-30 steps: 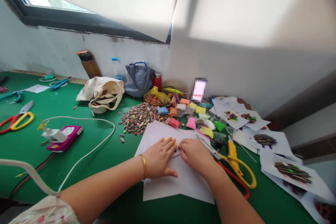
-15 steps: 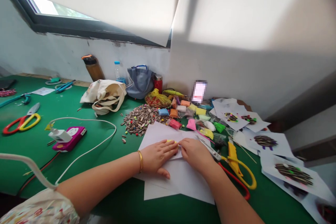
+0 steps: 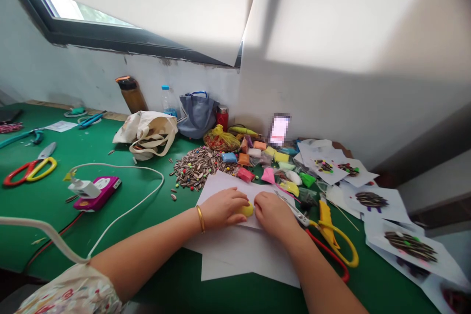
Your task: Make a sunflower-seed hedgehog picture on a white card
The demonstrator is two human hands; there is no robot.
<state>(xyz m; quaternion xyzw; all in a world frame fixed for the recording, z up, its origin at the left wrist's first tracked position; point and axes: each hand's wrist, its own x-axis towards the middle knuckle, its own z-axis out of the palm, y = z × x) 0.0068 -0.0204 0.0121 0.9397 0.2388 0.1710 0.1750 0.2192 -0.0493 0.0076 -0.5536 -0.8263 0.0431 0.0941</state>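
Observation:
A flattened yellow piece of modelling clay lies over white paper sheets. My left hand, with a gold bangle at the wrist, has its thumb and fingers closed on the clay's left side. Just right of the clay, my right hand rests on the paper with its fingers curled in. Whatever those fingers hold, if anything, is hidden. Large scissors with red and yellow handles lie against the right hand's outer side, next to a yellow utility knife.
Beyond the paper are a heap of sunflower seeds and several coloured clay packets. Finished seed pictures lie at the right. A purple power socket with a white cable and more scissors sit at the left. Bags and bottles line the wall.
My left hand has gone from lying flat over the yellow clay to gripping its edge, so more of the clay shows. The right hand stays nearly in place, fingers curled.

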